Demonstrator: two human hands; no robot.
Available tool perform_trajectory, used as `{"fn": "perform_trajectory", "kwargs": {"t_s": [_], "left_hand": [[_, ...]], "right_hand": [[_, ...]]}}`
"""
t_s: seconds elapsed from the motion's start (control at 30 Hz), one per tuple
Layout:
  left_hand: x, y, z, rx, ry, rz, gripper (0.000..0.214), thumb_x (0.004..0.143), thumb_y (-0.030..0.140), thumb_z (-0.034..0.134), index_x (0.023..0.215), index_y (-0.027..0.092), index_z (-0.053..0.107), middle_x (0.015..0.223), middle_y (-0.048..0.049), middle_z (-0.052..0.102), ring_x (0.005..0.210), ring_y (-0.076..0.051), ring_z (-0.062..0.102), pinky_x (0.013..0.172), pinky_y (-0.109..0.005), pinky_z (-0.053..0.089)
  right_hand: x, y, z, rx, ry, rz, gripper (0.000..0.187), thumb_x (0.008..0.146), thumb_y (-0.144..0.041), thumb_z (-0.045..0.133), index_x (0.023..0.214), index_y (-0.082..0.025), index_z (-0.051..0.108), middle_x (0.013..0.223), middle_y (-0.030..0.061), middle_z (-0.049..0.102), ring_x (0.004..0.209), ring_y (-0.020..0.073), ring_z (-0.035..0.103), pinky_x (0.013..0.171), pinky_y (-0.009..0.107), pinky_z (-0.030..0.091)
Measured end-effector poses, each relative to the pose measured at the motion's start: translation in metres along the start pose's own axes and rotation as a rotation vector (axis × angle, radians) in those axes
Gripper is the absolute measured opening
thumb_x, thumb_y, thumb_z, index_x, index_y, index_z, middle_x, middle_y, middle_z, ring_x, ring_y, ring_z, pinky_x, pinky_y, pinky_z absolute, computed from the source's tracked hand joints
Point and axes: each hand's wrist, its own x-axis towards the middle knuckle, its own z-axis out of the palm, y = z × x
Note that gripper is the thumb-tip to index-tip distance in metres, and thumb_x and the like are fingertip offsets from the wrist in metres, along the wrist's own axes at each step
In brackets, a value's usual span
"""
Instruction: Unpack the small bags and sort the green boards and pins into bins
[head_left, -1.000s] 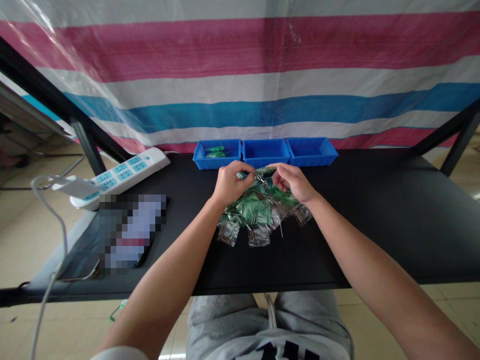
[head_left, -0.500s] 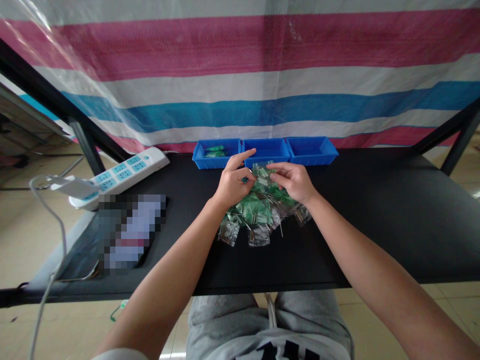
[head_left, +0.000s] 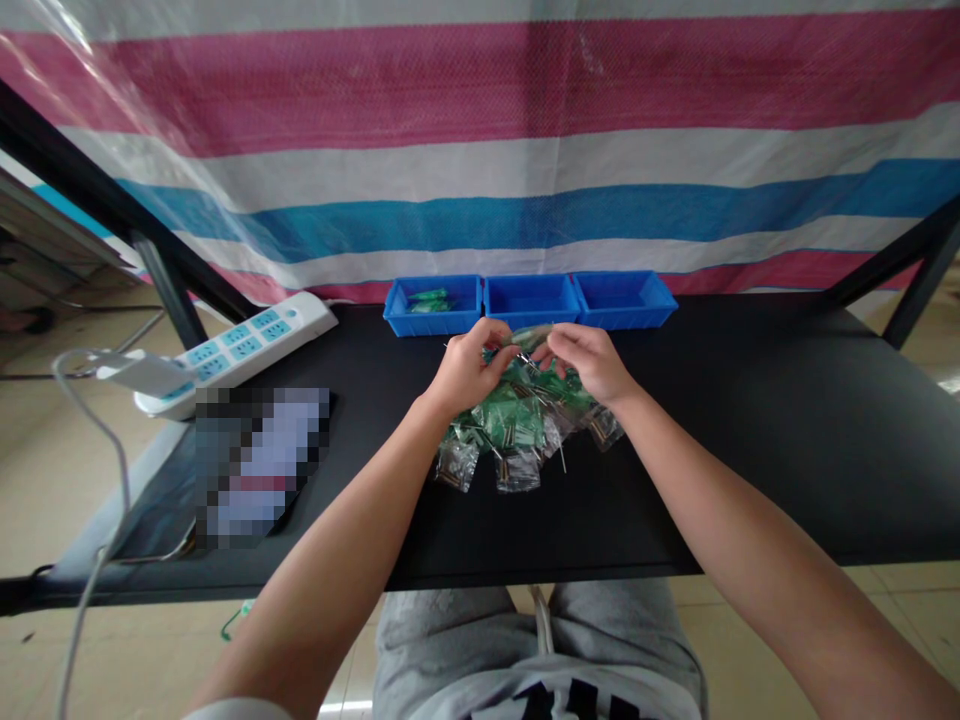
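Observation:
Between my two hands is a small clear plastic bag with greenish contents, slightly blurred. My left hand is closed, its thumb and fingers pinching the bag's left end. On the right end, my right hand grips with thumb and fingertips. Under both hands lies a pile of small plastic bags, some with green contents and some with metal screw-like pieces. Several green pieces rest in the left blue bin, just beyond my left hand.
A middle blue bin and a right blue bin stand in the same row at the table's back edge. To the left are a white power strip with a plugged-in cable and a pixelated phone-like object. Striped sheeting hangs behind.
My left index finger, raised before, has curled down onto the bag. The bag has turned from facing me to a flatter, narrower shape stretched between both hands.

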Motion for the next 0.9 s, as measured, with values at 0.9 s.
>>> {"fn": "perform_trajectory", "kwargs": {"t_s": [0.9], "left_hand": [[0.006, -0.007, -0.003, -0.036, 0.093, -0.041, 0.027, 0.086, 0.032, 0.059, 0.105, 0.018, 0.072, 0.092, -0.0059, 0.072, 0.078, -0.015, 0.064, 0.071, -0.028, 0.052]], "right_hand": [[0.004, 0.006, -0.004, -0.123, 0.092, 0.045, 0.040, 0.076, -0.056, 0.064, 0.081, -0.017, 0.063, 0.055, -0.0031, 0.054, 0.049, 0.0107, 0.049, 0.049, 0.024, 0.036]]}}
